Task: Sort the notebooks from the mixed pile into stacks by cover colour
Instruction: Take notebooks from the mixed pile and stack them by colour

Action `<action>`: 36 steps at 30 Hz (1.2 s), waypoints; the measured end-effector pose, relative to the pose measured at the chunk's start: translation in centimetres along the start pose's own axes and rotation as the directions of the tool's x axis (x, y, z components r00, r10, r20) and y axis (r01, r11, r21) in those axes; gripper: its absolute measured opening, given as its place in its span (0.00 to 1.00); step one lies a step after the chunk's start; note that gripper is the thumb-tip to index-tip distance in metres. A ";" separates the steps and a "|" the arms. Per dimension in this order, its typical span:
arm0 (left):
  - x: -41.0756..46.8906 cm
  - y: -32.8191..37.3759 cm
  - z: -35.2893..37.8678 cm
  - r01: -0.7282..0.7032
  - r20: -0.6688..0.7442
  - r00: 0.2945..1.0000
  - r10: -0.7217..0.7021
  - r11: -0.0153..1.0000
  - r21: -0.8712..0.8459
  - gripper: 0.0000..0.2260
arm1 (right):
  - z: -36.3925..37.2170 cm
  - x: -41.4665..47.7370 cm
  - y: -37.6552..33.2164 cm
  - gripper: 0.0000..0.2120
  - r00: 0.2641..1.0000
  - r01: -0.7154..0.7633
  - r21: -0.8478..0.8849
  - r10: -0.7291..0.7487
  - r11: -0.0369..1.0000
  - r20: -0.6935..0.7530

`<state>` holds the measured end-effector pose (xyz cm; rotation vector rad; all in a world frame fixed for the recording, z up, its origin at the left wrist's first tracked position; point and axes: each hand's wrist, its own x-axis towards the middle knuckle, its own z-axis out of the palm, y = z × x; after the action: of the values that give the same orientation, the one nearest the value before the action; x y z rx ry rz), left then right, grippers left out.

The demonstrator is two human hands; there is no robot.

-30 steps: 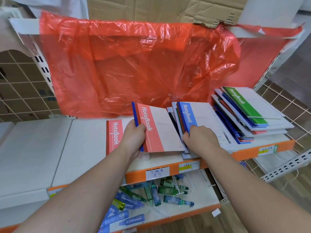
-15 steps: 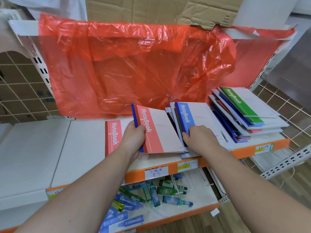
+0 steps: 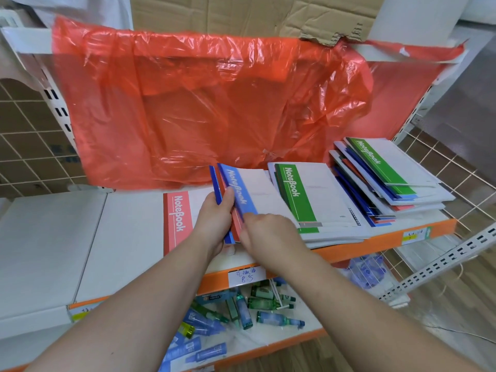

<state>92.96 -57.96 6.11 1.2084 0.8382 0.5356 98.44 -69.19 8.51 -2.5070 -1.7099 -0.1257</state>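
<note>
Blue-banded thin notebook (image 3: 239, 193), left hand (image 3: 214, 220), right hand (image 3: 269, 233) gripping, crinkled red plastic (image 3: 201, 103)

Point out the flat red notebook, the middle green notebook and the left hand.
red notebook (image 3: 177, 224): head view, on its red band.
green notebook (image 3: 295, 200): head view, on its green band.
left hand (image 3: 214, 218): head view, back of hand.

On the shelf (image 3: 120, 237) I see the lone notebook (image 3: 177, 221) lying flat at nine o'clock of the held notebooks (image 3: 241, 189), partly under the left grip (image 3: 214, 221). The right grip (image 3: 271, 234) meets that bundle at five o'clock. The middle stack (image 3: 316, 200) sits at three, with the mixed pile (image 3: 389, 178) beyond at two. The plastic sheet (image 3: 201, 103) hangs behind at twelve, and bottles (image 3: 255, 304) lie on the lower shelf (image 3: 295, 336) at six.
</note>
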 end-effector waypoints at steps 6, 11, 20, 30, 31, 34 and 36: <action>0.5 -0.5 -1.2 0.033 -0.034 0.999 -0.032 0.999 0.033 0.12 | 0.6 0.2 2.1 0.13 0.998 -0.035 0.166 0.042 0.985 -0.039; 0.1 -0.1 -1.9 0.051 -0.011 0.999 -0.051 0.999 0.015 0.12 | 3.4 1.1 7.6 0.19 0.927 -0.366 -0.099 0.372 0.925 0.054; -0.3 0.3 -2.0 0.065 -0.048 0.997 -0.065 0.998 -0.003 0.10 | 3.5 1.0 8.4 0.15 0.893 -0.429 -0.105 0.439 0.897 0.098; 0.0 0.0 -1.4 0.057 -0.034 0.998 -0.057 0.998 0.019 0.10 | 1.7 0.9 6.5 0.09 0.942 -0.328 -0.082 0.333 0.941 0.050; 0.0 0.0 -1.3 0.057 -0.032 0.998 -0.056 0.998 0.017 0.10 | 1.6 0.9 6.3 0.11 0.943 -0.322 -0.058 0.325 0.945 0.076; 0.0 0.1 -1.3 0.056 -0.023 0.998 -0.056 0.998 0.009 0.10 | 1.3 0.8 6.5 0.14 0.935 -0.341 0.010 0.337 0.940 0.110; -0.1 0.1 -1.4 0.058 -0.023 0.998 -0.058 0.998 0.005 0.10 | 1.3 0.8 6.8 0.13 0.931 -0.356 0.054 0.349 0.933 0.110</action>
<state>91.78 -57.23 6.06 1.1814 0.8922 0.5012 105.06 -70.75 7.07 -2.7540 -1.2345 0.0915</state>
